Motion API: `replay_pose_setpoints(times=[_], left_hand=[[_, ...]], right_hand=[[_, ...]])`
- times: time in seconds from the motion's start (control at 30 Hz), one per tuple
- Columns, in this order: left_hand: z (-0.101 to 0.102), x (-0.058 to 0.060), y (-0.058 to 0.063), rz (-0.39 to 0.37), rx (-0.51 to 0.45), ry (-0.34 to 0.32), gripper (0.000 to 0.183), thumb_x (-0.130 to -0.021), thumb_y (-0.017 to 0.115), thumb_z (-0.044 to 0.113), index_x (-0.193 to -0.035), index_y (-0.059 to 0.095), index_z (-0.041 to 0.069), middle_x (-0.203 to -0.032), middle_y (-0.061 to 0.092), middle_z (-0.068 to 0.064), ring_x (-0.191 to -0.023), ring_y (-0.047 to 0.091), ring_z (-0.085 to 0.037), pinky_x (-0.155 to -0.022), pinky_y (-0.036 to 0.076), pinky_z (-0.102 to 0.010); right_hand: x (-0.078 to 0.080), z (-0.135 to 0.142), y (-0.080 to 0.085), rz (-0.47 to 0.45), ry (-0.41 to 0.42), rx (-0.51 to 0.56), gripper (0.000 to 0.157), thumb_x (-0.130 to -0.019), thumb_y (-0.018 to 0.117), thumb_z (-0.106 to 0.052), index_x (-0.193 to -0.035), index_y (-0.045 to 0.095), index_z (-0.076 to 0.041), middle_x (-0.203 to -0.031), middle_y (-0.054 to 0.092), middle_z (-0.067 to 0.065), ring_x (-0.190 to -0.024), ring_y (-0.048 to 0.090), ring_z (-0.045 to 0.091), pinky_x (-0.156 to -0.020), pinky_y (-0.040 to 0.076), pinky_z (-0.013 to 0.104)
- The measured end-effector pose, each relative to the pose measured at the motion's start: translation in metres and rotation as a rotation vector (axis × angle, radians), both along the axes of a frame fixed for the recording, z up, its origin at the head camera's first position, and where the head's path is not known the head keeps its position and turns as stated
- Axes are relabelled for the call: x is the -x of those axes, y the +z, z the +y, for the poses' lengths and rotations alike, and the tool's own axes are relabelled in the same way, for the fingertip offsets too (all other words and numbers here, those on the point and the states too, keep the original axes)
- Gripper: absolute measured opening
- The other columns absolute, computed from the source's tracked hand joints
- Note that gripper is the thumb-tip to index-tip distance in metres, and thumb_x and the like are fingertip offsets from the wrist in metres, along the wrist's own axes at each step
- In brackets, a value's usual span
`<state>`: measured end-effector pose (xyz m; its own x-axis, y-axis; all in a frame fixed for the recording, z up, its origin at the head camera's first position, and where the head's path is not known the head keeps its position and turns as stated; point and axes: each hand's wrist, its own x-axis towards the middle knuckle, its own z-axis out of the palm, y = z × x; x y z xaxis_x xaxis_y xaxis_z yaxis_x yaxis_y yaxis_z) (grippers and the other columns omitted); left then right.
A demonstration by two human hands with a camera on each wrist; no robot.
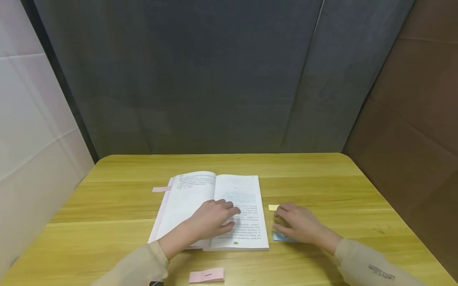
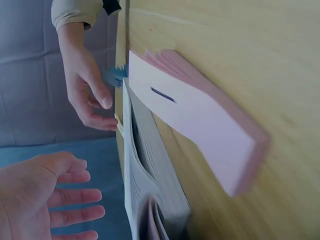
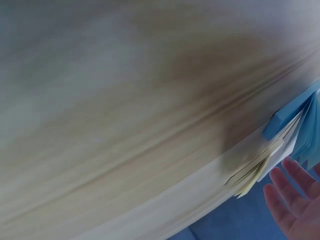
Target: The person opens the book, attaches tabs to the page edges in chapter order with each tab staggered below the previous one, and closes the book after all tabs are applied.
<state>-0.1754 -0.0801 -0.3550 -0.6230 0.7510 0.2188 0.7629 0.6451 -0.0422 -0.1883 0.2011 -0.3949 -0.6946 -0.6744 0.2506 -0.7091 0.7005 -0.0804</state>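
An open book (image 1: 240,184) lies on the table, with a pink paper strip (image 1: 162,189) sticking out past its left edge. My left hand (image 1: 214,218) is over the middle of the book, its fingers extended and holding nothing; the left wrist view shows them apart from the pages. To the right of the book, my right hand (image 1: 297,222) is above a yellow sticky-note pad (image 1: 273,207) and a blue sticky-note pad (image 1: 282,237), partly covering both. In the right wrist view, its loosely bent fingers (image 3: 284,192) appear beside the blue pad (image 3: 309,132) without gripping it.
A pink sticky-note pad (image 1: 206,275) with a short dark dash on top lies in front of the book, near the table's front. The wooden table (image 1: 107,206) meets a dark curtain (image 1: 196,79) at the back, with light and brown cloths at the sides.
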Motion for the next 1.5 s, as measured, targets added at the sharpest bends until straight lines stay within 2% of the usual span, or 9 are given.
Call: replay_pose_setpoints(times=[0.27,0.67,0.8,1.0,1.2,1.5], left_hand=[[0.022,0.009,0.001,-0.002,0.012,-0.027,0.026,-0.081,0.057,0.028,-0.105,0.061,0.017,-0.089,0.059,0.004,-0.078,0.056,-0.011,-0.059,0.044,-0.025],[0.049,0.025,-0.002,-0.026,0.041,-0.022,0.026,-0.081,0.057,0.026,-0.105,0.061,0.019,-0.089,0.06,0.006,-0.073,0.055,-0.009,-0.055,0.044,-0.024],[0.057,0.031,-0.004,-0.036,0.043,-0.024,0.026,-0.081,0.057,0.026,-0.106,0.061,0.019,-0.089,0.06,0.006,-0.073,0.054,-0.009,-0.056,0.044,-0.024],[0.065,0.039,-0.01,-0.053,0.036,-0.019,0.025,-0.08,0.059,0.025,-0.104,0.062,0.019,-0.088,0.06,0.006,-0.072,0.054,-0.008,-0.054,0.043,-0.022],[0.075,0.046,-0.019,-0.07,0.028,-0.014,0.026,-0.079,0.061,0.025,-0.103,0.062,0.018,-0.089,0.059,0.005,-0.072,0.054,-0.008,-0.055,0.043,-0.021],[0.092,0.053,-0.033,-0.043,0.045,-0.001,0.023,-0.078,0.061,0.029,-0.098,0.062,0.018,-0.08,0.056,0.007,-0.066,0.051,-0.007,-0.051,0.04,-0.019]], right_hand=[[0.001,0.013,-0.001,0.011,-0.041,0.02,0.024,-0.081,0.059,-0.038,-0.092,0.061,-0.016,-0.092,0.054,-0.006,-0.08,0.052,0.01,-0.057,0.045,0.027],[0.006,0.025,0.001,0.034,-0.102,0.054,0.024,-0.08,0.062,-0.033,-0.092,0.062,-0.013,-0.09,0.056,-0.005,-0.081,0.053,0.013,-0.06,0.046,0.03],[0.008,0.028,0.0,0.033,-0.114,0.057,0.023,-0.08,0.062,-0.032,-0.091,0.062,-0.012,-0.09,0.056,-0.003,-0.08,0.054,0.014,-0.057,0.045,0.029],[0.012,0.032,-0.002,0.044,-0.121,0.065,0.021,-0.08,0.062,-0.032,-0.09,0.062,-0.013,-0.09,0.056,-0.002,-0.078,0.053,0.013,-0.053,0.043,0.024],[0.017,0.035,-0.005,0.07,-0.134,0.069,0.021,-0.079,0.063,-0.031,-0.089,0.062,-0.012,-0.09,0.057,-0.001,-0.078,0.053,0.014,-0.053,0.043,0.025],[0.024,0.036,-0.007,0.066,-0.164,0.073,0.021,-0.078,0.064,-0.032,-0.087,0.062,-0.012,-0.087,0.056,-0.002,-0.074,0.052,0.013,-0.05,0.041,0.023]])
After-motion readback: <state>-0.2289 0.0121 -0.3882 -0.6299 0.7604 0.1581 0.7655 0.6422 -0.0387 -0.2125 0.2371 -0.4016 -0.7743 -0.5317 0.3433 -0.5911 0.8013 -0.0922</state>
